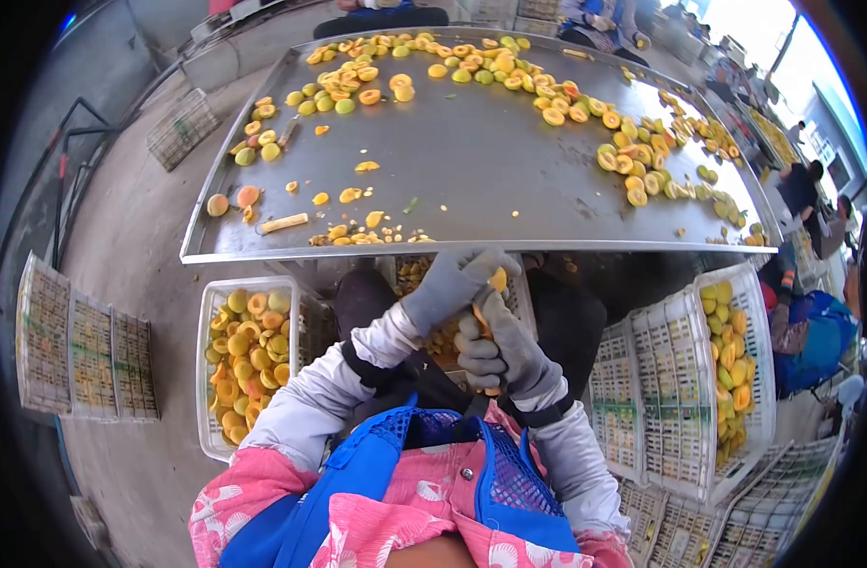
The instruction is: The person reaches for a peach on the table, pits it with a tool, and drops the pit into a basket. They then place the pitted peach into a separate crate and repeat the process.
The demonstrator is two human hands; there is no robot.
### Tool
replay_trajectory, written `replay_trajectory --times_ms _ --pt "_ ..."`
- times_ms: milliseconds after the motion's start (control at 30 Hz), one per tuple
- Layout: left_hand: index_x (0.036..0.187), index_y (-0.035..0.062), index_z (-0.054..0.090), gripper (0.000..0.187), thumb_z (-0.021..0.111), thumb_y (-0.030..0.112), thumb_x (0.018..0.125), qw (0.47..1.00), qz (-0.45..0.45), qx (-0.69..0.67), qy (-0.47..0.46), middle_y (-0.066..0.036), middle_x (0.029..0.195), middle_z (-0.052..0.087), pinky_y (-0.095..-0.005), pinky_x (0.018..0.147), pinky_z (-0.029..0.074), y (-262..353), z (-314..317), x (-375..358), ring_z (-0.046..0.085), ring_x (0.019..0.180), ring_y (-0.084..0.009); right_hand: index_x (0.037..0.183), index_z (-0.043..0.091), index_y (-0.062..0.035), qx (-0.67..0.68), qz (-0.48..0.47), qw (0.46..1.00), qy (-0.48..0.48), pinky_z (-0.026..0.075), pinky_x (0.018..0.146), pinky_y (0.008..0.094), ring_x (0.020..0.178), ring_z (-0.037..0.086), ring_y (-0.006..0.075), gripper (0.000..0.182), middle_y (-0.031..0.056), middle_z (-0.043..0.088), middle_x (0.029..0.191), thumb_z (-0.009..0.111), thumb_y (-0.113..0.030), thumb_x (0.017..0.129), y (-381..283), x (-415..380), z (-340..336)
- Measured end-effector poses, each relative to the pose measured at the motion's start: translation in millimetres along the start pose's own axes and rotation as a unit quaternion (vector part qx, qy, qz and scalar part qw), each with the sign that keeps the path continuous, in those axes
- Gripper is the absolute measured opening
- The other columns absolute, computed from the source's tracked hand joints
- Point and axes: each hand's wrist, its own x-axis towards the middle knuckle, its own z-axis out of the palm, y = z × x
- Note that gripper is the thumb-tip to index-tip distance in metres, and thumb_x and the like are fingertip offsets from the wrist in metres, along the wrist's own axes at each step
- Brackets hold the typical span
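Observation:
Both my hands wear grey gloves and meet just past the near edge of the metal table (471, 142), above a crate partly hidden between my legs. My left hand (449, 289) is closed, its fingertips at a yellow-orange fruit piece (498, 278). My right hand (509, 346) has its fingers wrapped round a thin, light brown handle-like object (491, 390), whose lower end pokes out below the fist. Its upper part is mostly hidden by the glove. Halved yellow fruits (400, 87) lie along the table's far and right sides.
A white crate of fruit (206, 379) stands at the left, and another fruit-filled crate (679, 398) at the right. Empty crates (92, 350) are at the far left. A wooden-handled tool (284, 223) lies near the table's front-left. Other people sit behind and to the right.

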Motion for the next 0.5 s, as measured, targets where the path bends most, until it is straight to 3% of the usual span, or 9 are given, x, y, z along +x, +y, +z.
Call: replay_trajectory --times_ms 33,200,267,333,400,433,467,500 --pt "0.101 -0.001 0.069 0.05 0.043 0.042 0.099 0.996 0.022 -0.041 -0.081 -0.007 0.083 0.066 -0.0257 0.071 0.049 10 -4 -2 0.059 0.077 -0.0115 0.082 0.042 -0.0173 0.011 0.003 0.999 -0.037 0.017 0.038 0.0202 0.042 0.018 0.0038 0.052 -0.0085 0.025 0.06 0.036 -0.067 0.094 0 -2 -1" --pt "0.1 -0.0006 0.069 0.047 0.044 0.039 0.099 0.996 -0.008 -0.041 -0.073 -0.007 0.088 0.067 -0.0276 0.074 0.049 -3 -1 4 0.059 0.08 -0.0117 0.085 0.045 -0.0157 0.023 0.001 1.0 -0.021 0.018 0.037 0.0195 0.043 0.018 0.0034 0.054 -0.0083 0.027 0.061 0.036 -0.068 0.094 2 -5 -4" --pt "0.098 0.0005 0.07 0.043 0.046 0.036 0.098 0.988 0.048 0.115 -0.087 -0.008 0.089 0.068 -0.0274 0.075 0.049 -5 -1 7 0.059 0.079 -0.0111 0.085 0.047 -0.0154 0.095 0.031 0.993 -0.065 0.018 0.033 0.0188 0.039 0.018 0.0019 0.055 -0.0096 0.025 0.056 0.034 -0.068 0.094 6 -2 -16" --pt "0.101 0.0021 0.069 0.039 0.046 0.033 0.098 0.988 0.053 0.115 -0.093 -0.007 0.086 0.067 -0.0275 0.075 0.05 -10 0 8 0.059 0.079 -0.0116 0.083 0.046 -0.0159 0.14 0.025 0.983 -0.112 0.019 0.031 0.0177 0.038 0.018 0.0012 0.052 -0.01 0.025 0.055 0.038 -0.067 0.094 12 2 -26" --pt "0.105 0.0022 0.067 0.041 0.044 0.036 0.099 0.995 -0.026 -0.048 -0.078 -0.008 0.083 0.065 -0.0278 0.074 0.05 -13 9 6 0.06 0.078 -0.0141 0.084 0.046 -0.0168 0.1 -0.011 0.988 -0.118 0.019 0.038 0.0188 0.043 0.021 0.0028 0.052 -0.0094 0.029 0.06 0.037 -0.068 0.094 12 6 -31" --pt "0.11 0.0025 0.064 0.049 0.038 0.043 0.1 0.987 -0.114 -0.115 -0.021 -0.009 0.083 0.064 -0.0274 0.073 0.05 -18 14 6 0.06 0.076 -0.0158 0.083 0.046 -0.0168 0.075 -0.022 0.994 -0.071 0.019 0.037 0.019 0.043 0.02 0.0028 0.053 -0.0094 0.029 0.06 0.037 -0.067 0.094 11 9 -32" --pt "0.11 0.0025 0.064 0.049 0.038 0.043 0.1 0.985 -0.124 -0.116 -0.016 -0.009 0.083 0.064 -0.0274 0.073 0.05 -24 17 3 0.06 0.076 -0.0158 0.081 0.046 -0.0167 0.082 -0.019 0.995 -0.055 0.019 0.036 0.0198 0.042 0.02 0.0033 0.053 -0.0092 0.028 0.059 0.037 -0.068 0.094 12 13 -37" --pt "0.111 0.0024 0.063 0.053 0.035 0.046 0.101 0.96 -0.149 -0.233 0.049 -0.01 0.085 0.064 -0.0273 0.072 0.05 -32 20 -1 0.059 0.075 -0.016 0.081 0.046 -0.0166 0.027 -0.036 0.999 -0.011 0.018 0.036 0.0204 0.041 0.02 0.0037 0.054 -0.0089 0.028 0.058 0.038 -0.068 0.093 13 11 -33"
